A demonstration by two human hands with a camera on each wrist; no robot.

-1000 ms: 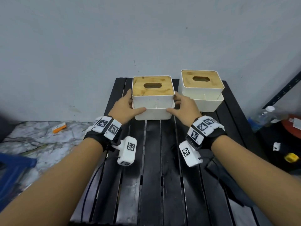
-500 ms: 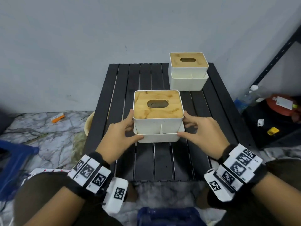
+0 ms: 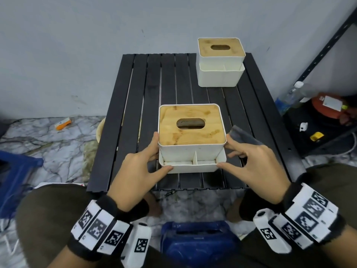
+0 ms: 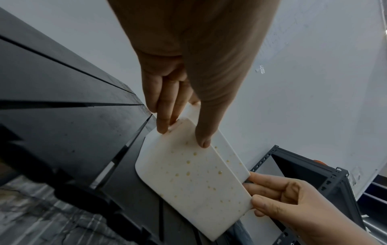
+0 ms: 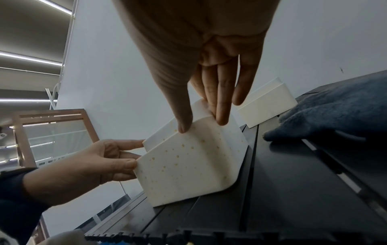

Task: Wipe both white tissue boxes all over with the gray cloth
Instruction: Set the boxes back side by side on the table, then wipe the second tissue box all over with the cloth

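The left hand [image 3: 139, 171] and the right hand [image 3: 257, 167] grasp opposite sides of the near tissue box [image 3: 191, 149], thumbs at its front corners, at the table's [image 3: 123, 132] front edge; whether it rests on the slats is unclear. The gray cloth [image 3: 242, 135] lies untouched just right of it. The second tissue box [image 3: 221, 74] stands at the far right corner. Judging from this, no wiping has begun: both boxes remain.

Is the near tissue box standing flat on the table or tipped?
Tipped. In the right wrist view the near tissue box leans, one bottom edge on the table, the other raised.
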